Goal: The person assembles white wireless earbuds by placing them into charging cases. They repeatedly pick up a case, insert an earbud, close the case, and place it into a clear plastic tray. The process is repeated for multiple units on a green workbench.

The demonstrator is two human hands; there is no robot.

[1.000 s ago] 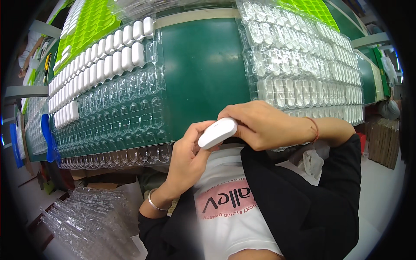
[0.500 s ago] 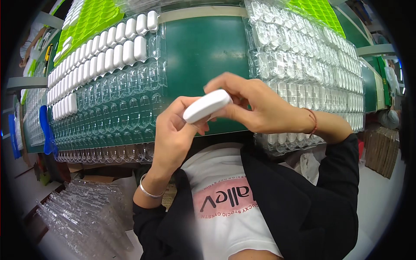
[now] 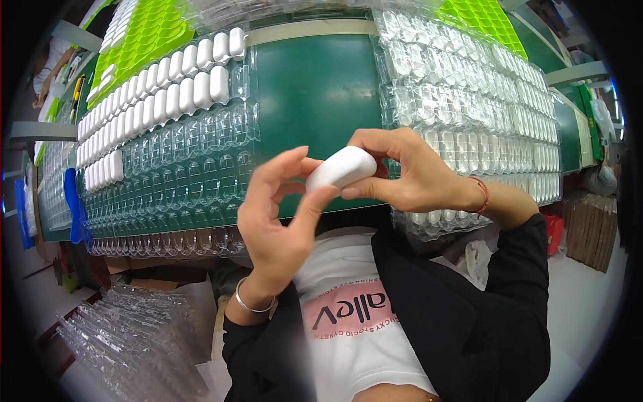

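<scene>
A glossy white rounded case [image 3: 340,169], oblong like an earbud case, is held up before my chest, above the green table's near edge. My right hand [image 3: 410,175] pinches its right end between thumb and fingers. At its lower left, the thumb of my left hand [image 3: 278,214] presses on the case, with a finger at its left end and the other fingers spread. The case's underside is hidden. To the left lies a clear plastic tray [image 3: 194,167] with rows of slots; similar white cases [image 3: 177,100] fill most of two far rows and part of a third.
Stacked clear trays [image 3: 462,114] cover the table's right side. Bright green moulded trays [image 3: 151,33] lie at the far left, others [image 3: 485,23] at the far right. Blue clips [image 3: 74,204] stand at the left edge. Clear trays [image 3: 127,335] are piled below left; cardboard [image 3: 593,231] stands right.
The white case has shifted right and slightly down, and has turned to show more of its broad face. My left hand has loosened, its fingers spreading; the right hand now grips the right end.
</scene>
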